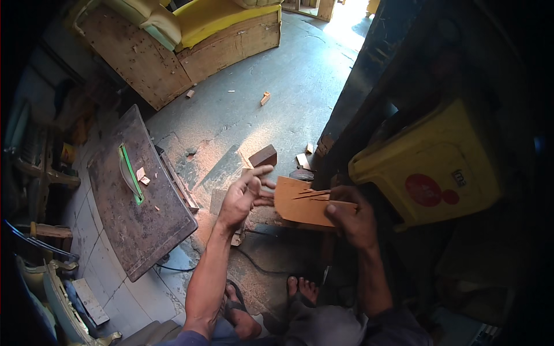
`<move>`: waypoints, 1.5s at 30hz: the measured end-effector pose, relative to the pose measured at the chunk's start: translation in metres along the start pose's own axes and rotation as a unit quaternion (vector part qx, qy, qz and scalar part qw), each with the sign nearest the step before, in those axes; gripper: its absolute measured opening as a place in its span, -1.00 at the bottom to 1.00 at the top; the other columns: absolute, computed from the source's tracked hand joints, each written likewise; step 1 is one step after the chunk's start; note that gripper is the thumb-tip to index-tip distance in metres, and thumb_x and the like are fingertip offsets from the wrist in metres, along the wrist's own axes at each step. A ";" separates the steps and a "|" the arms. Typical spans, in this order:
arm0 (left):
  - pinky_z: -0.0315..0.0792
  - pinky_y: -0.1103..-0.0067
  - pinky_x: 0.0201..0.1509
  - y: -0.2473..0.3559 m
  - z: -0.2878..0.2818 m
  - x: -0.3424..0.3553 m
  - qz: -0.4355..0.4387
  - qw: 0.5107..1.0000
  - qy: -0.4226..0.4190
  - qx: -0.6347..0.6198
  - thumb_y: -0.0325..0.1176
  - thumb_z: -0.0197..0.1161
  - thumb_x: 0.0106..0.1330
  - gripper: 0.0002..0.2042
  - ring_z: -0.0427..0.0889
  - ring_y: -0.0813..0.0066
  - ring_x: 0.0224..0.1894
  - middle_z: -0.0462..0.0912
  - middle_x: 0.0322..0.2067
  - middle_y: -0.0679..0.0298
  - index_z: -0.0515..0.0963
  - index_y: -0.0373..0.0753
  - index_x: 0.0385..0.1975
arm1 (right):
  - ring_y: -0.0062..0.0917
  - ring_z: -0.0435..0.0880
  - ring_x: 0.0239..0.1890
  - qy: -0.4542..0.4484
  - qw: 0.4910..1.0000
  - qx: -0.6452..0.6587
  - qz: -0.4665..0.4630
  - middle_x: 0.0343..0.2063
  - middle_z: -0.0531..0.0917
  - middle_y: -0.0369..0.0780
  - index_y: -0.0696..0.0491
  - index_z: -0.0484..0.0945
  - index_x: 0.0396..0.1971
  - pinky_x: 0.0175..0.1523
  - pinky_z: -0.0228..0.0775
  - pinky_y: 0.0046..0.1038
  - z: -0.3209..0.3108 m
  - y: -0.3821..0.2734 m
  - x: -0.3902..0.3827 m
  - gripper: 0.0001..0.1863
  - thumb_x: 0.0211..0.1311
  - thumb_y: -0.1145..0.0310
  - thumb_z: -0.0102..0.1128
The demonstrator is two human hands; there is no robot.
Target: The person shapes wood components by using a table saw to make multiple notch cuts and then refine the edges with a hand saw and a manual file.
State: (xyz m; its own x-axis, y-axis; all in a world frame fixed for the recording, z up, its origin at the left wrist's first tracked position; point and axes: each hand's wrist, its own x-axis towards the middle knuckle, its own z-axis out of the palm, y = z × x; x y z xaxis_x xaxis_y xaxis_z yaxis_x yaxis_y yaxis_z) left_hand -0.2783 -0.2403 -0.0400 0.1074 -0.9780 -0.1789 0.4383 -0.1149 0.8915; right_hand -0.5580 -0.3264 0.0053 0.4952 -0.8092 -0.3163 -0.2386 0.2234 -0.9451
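My right hand (356, 218) grips the right end of a flat, orange-brown wooden board (301, 209), thumb on top. Several thin dark lines run across the board's face; I cannot tell whether they are cuts, cracks or marks. Just left of the board, my left hand (245, 199) has its fingers stretched apart and holds nothing. Its fingertips are close to the board's left edge; whether they touch it is unclear. Beyond the hands, a dark brown wood block (263, 155) lies low down amid sawdust.
At left stands a saw table (115, 213) with a blade slot edged in green (131, 179) and wood scraps (142, 176) beside it. A yellow plastic stool (430, 161) is at right. A yellow sofa frame (231, 40) stands far off. Sawdust and offcuts (265, 98) litter the floor.
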 end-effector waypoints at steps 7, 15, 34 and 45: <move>0.50 0.18 0.27 -0.068 -0.071 0.097 0.042 0.752 0.229 0.616 -0.19 0.50 0.19 -0.30 0.67 0.05 0.04 0.65 -0.05 -0.04 0.41 -0.30 0.32 | -0.25 0.63 0.16 0.388 0.850 -0.303 -0.189 0.06 0.57 0.05 0.26 0.46 0.22 0.11 0.52 -0.30 -0.035 -0.040 0.030 -0.50 0.33 0.39 0.28; 0.64 0.42 -0.03 0.002 -0.046 0.072 0.035 0.961 0.219 0.165 -0.19 0.37 0.36 -0.47 0.71 0.29 -0.12 0.68 -0.15 0.02 0.47 -0.47 0.17 | -0.20 0.67 0.12 0.212 0.940 -0.228 -0.139 0.07 0.64 0.05 0.24 0.53 0.18 0.20 0.49 -0.27 0.003 0.006 -0.042 -0.54 0.32 0.39 0.26; 0.48 0.16 0.38 0.022 0.070 -0.047 -0.056 0.973 -0.006 -0.226 -0.28 0.19 0.50 -0.44 0.53 0.17 0.28 0.47 0.25 0.00 0.22 -0.40 0.39 | -0.21 0.56 0.27 0.041 0.960 0.224 -0.163 0.26 0.52 0.04 0.09 0.28 0.44 0.25 0.50 -0.18 0.036 0.035 -0.097 -0.21 0.28 0.19 0.40; 0.13 0.40 0.54 -0.075 0.135 -0.094 -0.063 0.971 0.030 -0.231 -0.44 0.35 0.40 -0.37 0.30 0.35 0.41 0.36 0.31 0.15 0.17 -0.31 0.39 | -0.06 0.53 0.29 -0.127 0.826 0.541 -0.095 0.24 0.50 0.05 0.11 0.25 0.41 0.37 0.43 0.02 0.040 0.062 -0.028 -0.13 0.19 0.06 0.42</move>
State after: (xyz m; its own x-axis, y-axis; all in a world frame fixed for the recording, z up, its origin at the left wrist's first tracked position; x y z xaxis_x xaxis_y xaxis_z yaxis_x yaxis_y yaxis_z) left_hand -0.4418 -0.1634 -0.0342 0.0714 -0.9478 -0.3108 0.8026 -0.1304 0.5821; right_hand -0.5531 -0.2683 -0.0483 0.6295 -0.7764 -0.0314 0.6817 0.5711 -0.4573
